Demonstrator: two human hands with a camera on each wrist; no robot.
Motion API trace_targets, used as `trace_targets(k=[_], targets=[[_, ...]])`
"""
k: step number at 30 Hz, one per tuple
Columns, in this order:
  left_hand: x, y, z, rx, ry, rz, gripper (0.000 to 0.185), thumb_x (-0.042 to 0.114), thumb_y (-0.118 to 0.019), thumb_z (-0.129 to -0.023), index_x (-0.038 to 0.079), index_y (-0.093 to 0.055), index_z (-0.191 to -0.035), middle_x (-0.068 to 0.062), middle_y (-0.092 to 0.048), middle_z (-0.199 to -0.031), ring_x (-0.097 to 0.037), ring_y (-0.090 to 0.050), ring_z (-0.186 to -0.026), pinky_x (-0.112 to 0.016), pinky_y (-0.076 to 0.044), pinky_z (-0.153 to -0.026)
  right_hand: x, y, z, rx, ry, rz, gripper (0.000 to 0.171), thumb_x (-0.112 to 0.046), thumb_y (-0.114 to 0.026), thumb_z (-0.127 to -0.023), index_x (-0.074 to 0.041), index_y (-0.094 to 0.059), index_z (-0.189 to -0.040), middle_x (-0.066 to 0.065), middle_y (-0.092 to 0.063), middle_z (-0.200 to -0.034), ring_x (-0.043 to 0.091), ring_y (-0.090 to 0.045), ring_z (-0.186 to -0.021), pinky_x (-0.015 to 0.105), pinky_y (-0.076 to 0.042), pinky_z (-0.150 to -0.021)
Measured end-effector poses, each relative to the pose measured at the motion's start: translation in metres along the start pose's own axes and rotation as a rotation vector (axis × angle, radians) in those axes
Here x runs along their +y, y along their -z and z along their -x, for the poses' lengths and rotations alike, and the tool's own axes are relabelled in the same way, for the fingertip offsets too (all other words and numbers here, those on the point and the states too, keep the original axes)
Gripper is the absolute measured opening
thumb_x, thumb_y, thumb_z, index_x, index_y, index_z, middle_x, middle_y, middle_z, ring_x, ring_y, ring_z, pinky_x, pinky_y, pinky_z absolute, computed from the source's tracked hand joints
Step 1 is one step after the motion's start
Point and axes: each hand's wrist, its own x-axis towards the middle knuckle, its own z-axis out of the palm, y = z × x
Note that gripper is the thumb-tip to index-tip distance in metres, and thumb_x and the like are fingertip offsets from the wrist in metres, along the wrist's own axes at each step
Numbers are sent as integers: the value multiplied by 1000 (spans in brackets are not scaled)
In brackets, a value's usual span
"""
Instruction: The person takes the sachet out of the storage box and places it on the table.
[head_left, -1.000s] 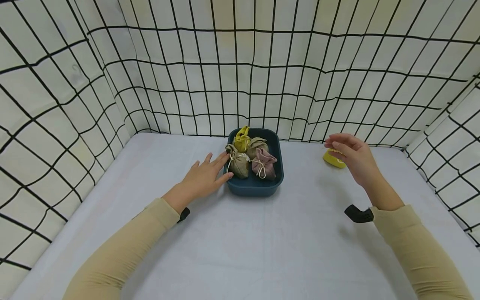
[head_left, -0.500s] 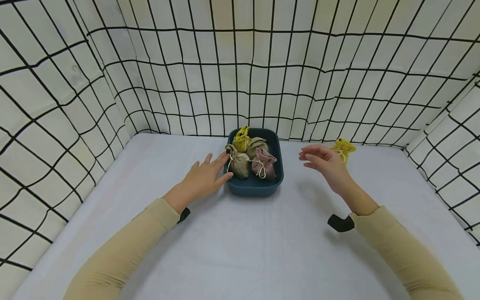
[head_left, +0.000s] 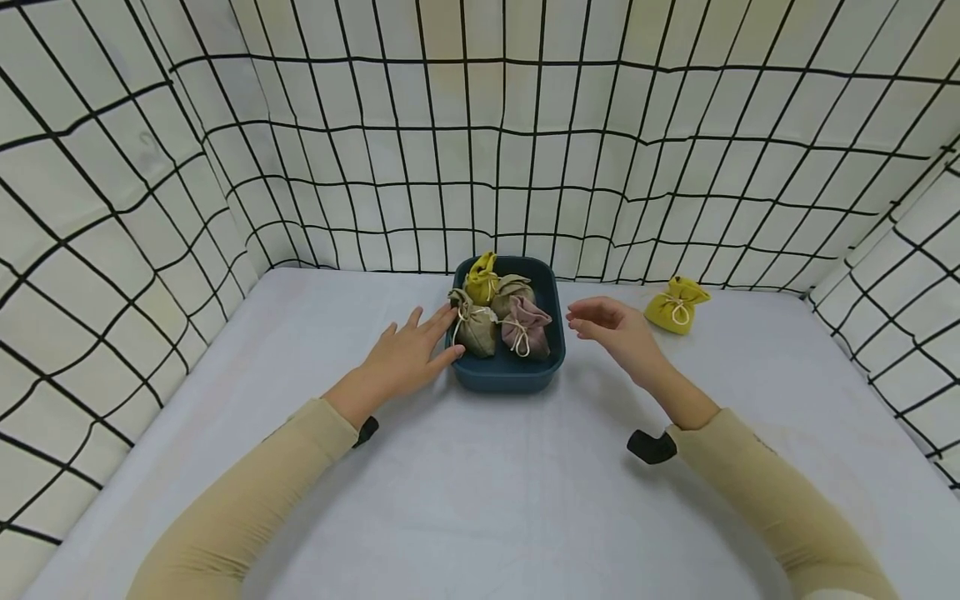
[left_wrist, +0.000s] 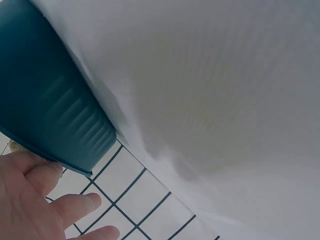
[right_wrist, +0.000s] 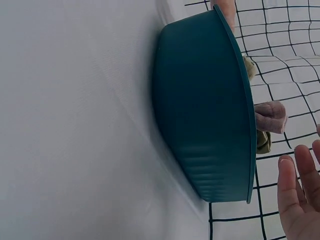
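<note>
The left hand (head_left: 408, 354) lies flat on the worktop (head_left: 480, 500), fingers straight and slightly spread, their tips touching the left wall of the teal tray (head_left: 504, 379). The left wrist view shows the same contact: fingertips (left_wrist: 47, 172) against the tray's rim, holding nothing.

The right hand (head_left: 611, 329) hovers just beside the tray's right side, fingers relaxed and a little curved, palm turned toward the tray, empty. In the right wrist view its fingers (right_wrist: 295, 185) are close to the tray's rim but apart from it.

The tray sits near the middle of the worktop, toward the back. Inside it lie 4 small drawstring pouches: a yellow pouch (head_left: 482, 279) at the back left, a tan pouch (head_left: 513, 289) beside it at the back, an olive pouch (head_left: 476, 327) at the front left, nearest the left fingertips, and a pink pouch (head_left: 527, 327) at the front right, nearest the right hand. The pouches press against one another.

A 5th pouch, the loose yellow pouch (head_left: 675, 305), sits upright on the worktop to the right of the right hand, well apart from the tray and near the back wall.

A cream cloth with a black grid (head_left: 480, 125) walls in the worktop on 3 sides. Both arms wear tan sleeves (head_left: 247, 500).
</note>
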Motion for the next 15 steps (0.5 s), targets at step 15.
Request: trace_targets(k=[15], targets=[[1,0,0,16,-3,4,73,55,-42,-108,16,-18,-166,-3,-15,-171,-44,-14,-153,-71,-19,-115,-4,-16,-13,-32,-41,111,49,-10,-71,-98,4,-55,-142,21,-62,-135,33,-61,-124,46,-50,-103]])
